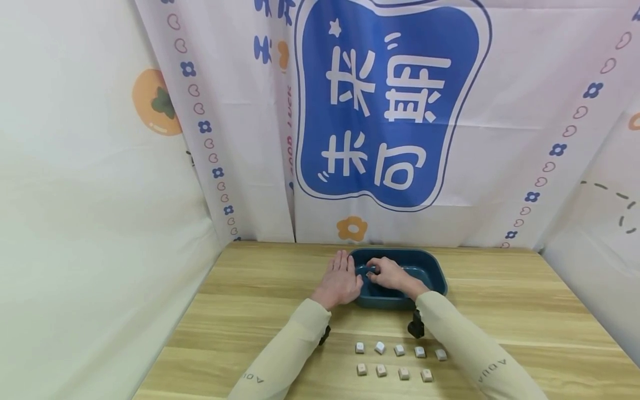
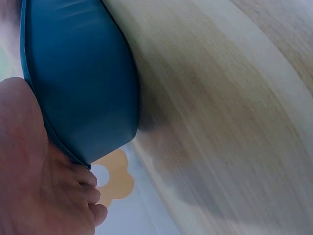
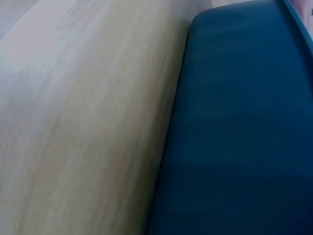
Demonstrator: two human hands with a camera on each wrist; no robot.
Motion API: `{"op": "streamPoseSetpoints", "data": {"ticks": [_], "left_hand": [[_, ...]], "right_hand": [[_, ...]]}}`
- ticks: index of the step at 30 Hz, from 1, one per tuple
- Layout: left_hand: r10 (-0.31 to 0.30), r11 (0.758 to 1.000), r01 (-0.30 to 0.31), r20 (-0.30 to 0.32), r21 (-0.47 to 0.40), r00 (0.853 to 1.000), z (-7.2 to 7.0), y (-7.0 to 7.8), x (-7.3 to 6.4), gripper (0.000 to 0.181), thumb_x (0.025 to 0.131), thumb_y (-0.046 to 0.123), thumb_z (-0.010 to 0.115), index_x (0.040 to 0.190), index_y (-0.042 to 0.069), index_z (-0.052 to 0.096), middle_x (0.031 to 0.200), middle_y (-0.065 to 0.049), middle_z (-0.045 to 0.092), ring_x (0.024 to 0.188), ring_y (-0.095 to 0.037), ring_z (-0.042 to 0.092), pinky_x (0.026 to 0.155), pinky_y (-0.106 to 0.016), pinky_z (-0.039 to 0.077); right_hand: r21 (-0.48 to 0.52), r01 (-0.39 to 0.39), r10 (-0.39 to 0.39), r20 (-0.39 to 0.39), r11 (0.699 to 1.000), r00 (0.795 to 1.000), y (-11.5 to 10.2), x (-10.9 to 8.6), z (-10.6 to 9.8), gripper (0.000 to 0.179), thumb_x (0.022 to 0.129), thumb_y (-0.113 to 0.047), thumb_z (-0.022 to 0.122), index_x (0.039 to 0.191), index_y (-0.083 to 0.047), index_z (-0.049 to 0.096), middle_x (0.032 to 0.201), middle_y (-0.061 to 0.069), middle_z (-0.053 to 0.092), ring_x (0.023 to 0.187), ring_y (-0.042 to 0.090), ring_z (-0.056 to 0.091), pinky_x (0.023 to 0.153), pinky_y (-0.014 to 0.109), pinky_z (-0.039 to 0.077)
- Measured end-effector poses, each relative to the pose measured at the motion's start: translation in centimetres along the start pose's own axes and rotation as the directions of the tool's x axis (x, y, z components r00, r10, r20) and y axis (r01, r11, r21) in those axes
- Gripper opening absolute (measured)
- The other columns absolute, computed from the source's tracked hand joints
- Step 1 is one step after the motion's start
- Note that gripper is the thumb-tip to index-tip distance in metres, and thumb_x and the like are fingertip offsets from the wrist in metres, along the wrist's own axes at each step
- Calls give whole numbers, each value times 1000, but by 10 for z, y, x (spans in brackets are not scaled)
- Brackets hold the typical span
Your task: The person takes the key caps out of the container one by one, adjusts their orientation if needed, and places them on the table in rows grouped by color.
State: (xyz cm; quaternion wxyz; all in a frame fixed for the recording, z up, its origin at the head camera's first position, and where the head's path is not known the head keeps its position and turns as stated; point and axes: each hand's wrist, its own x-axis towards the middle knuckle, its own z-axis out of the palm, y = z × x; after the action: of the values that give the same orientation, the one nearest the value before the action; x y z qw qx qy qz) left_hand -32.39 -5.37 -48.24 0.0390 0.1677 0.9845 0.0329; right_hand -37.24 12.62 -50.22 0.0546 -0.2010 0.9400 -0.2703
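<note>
A dark blue rectangular basin [image 1: 437, 276] stands toward the back of the wooden table. My left hand [image 1: 341, 282] lies against its left rim, fingers straight and pointing away from me; in the left wrist view, the thumb [image 2: 19, 112] touches the basin's edge [image 2: 83, 73]. Inside the basin is my right hand [image 1: 392, 275], with thumb and forefinger bent toward each other around something dark blue. Whether that is a held object or part of the basin, I cannot tell. The right wrist view shows only the basin's outer wall [image 3: 239, 127], not the hand.
Several small white keycaps [image 1: 399, 350] lie in a row in front of the basin, and several cream ones [image 1: 381, 370] form a second row nearer me. Wood-grain table [image 1: 240, 311] surrounds them. A printed cloth [image 1: 320, 222] hangs behind the table's back edge.
</note>
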Motion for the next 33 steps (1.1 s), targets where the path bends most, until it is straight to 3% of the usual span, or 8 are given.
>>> {"op": "streamPoseSetpoints", "data": {"ticks": [20,33], "left_hand": [[3,1000,-3,11,-14,1000,1,-1,2,63,106,39,25,157,2,16,165,-19,6,154,-31,3,125,-46,13],[6,1000,-6,17,-15,1000,2,-2,2,64,106,40,24,157,2,15,165,-19,6,154,-31,2,125,-46,13]], "right_hand": [[0,-81,80,57,997,995,-3,8,7,24,90,-12,67,114,-10,68,89,2,69,73,14,59,71,33,52],[-44,-79,81,46,996,996,-1,11,9,16,91,-15,67,107,-12,69,86,-1,68,71,13,57,71,34,52]]}}
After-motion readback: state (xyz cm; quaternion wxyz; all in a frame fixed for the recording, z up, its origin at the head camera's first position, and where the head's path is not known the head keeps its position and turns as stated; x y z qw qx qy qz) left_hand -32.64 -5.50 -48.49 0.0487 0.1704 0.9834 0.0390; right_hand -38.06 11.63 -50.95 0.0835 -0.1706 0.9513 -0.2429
